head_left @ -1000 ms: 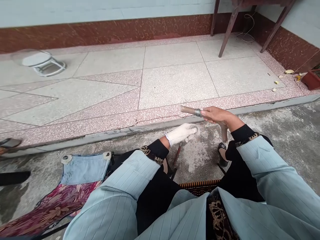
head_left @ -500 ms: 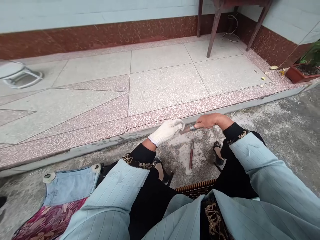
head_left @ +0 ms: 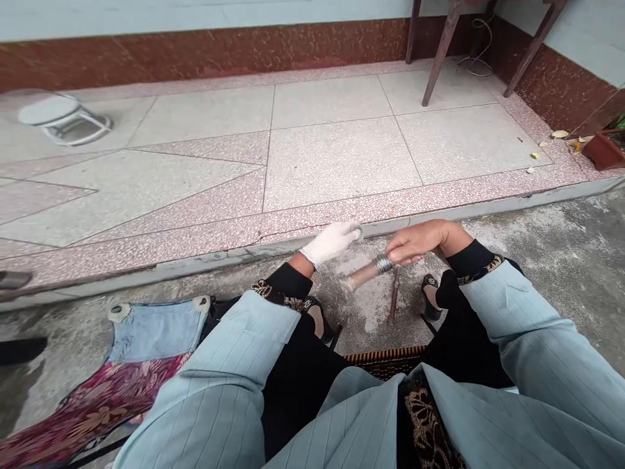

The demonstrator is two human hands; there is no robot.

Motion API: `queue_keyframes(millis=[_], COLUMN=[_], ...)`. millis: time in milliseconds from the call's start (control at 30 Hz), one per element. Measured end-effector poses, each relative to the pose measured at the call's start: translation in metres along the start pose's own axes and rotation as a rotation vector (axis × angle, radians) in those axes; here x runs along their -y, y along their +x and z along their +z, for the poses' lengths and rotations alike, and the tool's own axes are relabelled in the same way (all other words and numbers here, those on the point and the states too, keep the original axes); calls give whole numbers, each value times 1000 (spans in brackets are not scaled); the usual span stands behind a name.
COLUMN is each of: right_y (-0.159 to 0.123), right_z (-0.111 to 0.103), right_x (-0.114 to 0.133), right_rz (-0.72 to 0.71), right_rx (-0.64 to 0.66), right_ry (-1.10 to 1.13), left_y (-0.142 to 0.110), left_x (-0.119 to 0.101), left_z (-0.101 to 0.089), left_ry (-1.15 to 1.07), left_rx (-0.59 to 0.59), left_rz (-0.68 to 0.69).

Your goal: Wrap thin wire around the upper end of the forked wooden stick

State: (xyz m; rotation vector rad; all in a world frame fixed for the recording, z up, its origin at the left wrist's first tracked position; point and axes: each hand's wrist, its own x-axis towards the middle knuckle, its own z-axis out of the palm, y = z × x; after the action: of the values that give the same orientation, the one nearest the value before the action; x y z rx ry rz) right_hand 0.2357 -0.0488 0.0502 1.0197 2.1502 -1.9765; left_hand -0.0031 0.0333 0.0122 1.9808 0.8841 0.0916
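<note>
My right hand point(head_left: 415, 242) is bare and closed around a wooden handle with metal wire wound on it point(head_left: 365, 273). The pale wooden end slants down to the left, and the rest is hidden in the hand. My left hand point(head_left: 333, 241) wears a white knit glove. Its fingers are curled together just above the handle's free end, apart from it; anything between them is hidden. On the concrete below lies a thin tool with a reddish-brown handle point(head_left: 393, 301), its upper end covered by my right hand.
A raised terrazzo step point(head_left: 336, 163) runs across the front. A white stool point(head_left: 63, 117) stands on it at left, and dark wooden table legs point(head_left: 439, 55) at back right. A denim and floral cloth item point(head_left: 156, 332) lies left. A red planter point(head_left: 603, 151) sits far right.
My left hand has come away from the wooden handle. My right hand has tilted the handle, so its free end swings down and more of it shows. The view has shifted left.
</note>
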Motion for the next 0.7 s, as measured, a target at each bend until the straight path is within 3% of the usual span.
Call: queue_keyframes(millis=[67,167,233,300,433,533,700], right_y=[1,1,0,0,4,7,11], right_z=[-4,-17,-26,-30,-26,-19,-7], right_x=[-3,-6,-6,-2,8,15,19], right_rz=[244,513,465,374,199,48,-108], right_rx=[-45,-405,-603,-698,-680,-605,-312], right_ry=[-234,-407,-335,-179,67,200,234], left_y=[-5,-15,-18,-17,-16,-16,-12], left_x=[-5,-15,-20,-21,-18,-15,-6], left_z=[-10,-11,-4,4,19,27,26], left_ry=[-49,-202,-301,-351,-356,-372,-180], left_rx=[-5,55,110,166,237,206,108], left_rz=[40,90,100,104,120,121,144])
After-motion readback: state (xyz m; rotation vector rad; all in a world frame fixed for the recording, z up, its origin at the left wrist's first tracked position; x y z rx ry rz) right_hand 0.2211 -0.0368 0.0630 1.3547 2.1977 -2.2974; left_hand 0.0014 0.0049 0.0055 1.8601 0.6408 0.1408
